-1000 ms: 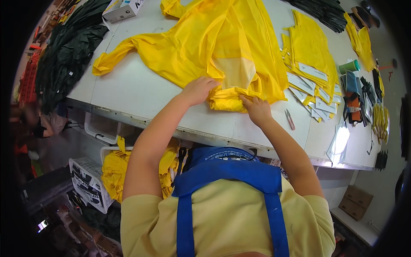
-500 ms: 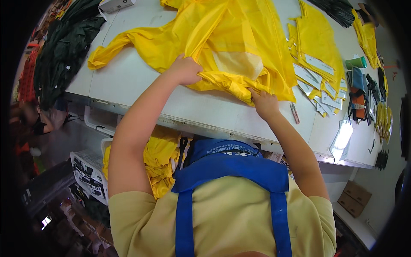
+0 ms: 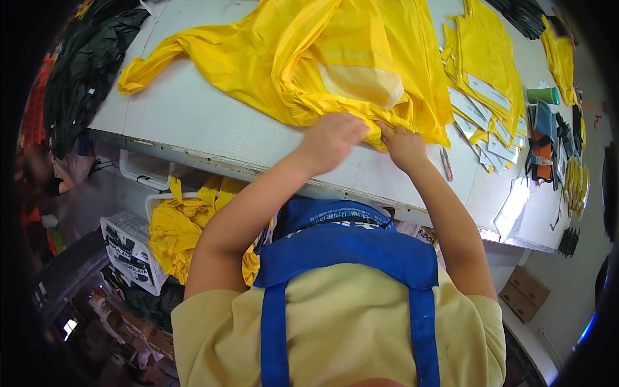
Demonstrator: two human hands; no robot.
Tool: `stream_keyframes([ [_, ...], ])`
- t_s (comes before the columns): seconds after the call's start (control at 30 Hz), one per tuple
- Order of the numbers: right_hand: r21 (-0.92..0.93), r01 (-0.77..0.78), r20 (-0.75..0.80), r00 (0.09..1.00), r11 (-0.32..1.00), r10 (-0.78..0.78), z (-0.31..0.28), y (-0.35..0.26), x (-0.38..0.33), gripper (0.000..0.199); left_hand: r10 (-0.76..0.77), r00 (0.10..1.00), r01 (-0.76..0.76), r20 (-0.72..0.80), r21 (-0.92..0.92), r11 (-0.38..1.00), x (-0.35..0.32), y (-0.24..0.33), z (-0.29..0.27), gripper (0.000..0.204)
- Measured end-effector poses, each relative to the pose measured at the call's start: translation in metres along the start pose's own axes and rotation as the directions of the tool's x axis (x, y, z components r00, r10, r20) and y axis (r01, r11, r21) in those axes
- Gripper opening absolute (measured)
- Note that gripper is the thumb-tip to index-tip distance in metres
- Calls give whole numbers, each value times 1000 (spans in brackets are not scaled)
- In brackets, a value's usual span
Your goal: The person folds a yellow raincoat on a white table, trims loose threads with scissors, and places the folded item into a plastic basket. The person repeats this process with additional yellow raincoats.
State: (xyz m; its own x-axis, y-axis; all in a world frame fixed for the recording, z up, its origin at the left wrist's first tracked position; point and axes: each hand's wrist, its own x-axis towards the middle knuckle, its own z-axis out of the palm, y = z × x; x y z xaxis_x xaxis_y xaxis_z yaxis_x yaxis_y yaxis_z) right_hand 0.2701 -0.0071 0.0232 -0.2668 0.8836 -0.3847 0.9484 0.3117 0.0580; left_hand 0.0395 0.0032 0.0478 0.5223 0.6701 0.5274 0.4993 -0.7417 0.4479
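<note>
A large yellow garment (image 3: 303, 58) lies spread on the white work table (image 3: 193, 122), one sleeve trailing to the left. My left hand (image 3: 332, 138) grips the bunched near hem of the garment, fingers curled into the fabric. My right hand (image 3: 403, 145) pinches the same hem a little to the right, close beside the left hand. A paler rectangular panel (image 3: 361, 80) shows inside the garment just beyond my hands.
Stacks of yellow cut pieces with white labels (image 3: 483, 97) lie right of the garment. A green cylinder (image 3: 541, 95) and dark tools sit at the far right. Dark green fabric (image 3: 84, 64) is piled at left. Under the table a white bin (image 3: 174, 232) holds yellow cloth.
My left hand has slid right along the hem until it is beside my right hand. The hem is now bunched between both hands, and the view has shifted closer to the table.
</note>
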Motion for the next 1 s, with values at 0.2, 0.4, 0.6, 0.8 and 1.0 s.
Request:
stream_keyframes([
  [0.2, 28, -6, -53, 999, 1000, 7, -14, -3, -10, 42, -77, 952, -18, 297, 305, 952, -9, 4, 61, 24],
  [0.4, 63, -18, -268, 963, 998, 34, -14, -5, -22, 50, -68, 958, -56, 280, 413, 909, -18, 22, 74, 23],
  [0.6, 112, -73, -229, 969, 991, 97, -15, -5, -24, 57, -36, 969, -48, 243, 330, 943, -26, 21, 79, 36],
  [0.8, 137, -3, -260, 965, 991, 39, -20, 5, -38, 55, -291, 900, 190, 326, 309, 932, -21, 17, 63, 38],
  [1.0, 123, 135, -286, 954, 983, -95, -24, 12, -38, 39, -429, 800, 344, 420, 265, 901, -6, -8, 45, 31],
])
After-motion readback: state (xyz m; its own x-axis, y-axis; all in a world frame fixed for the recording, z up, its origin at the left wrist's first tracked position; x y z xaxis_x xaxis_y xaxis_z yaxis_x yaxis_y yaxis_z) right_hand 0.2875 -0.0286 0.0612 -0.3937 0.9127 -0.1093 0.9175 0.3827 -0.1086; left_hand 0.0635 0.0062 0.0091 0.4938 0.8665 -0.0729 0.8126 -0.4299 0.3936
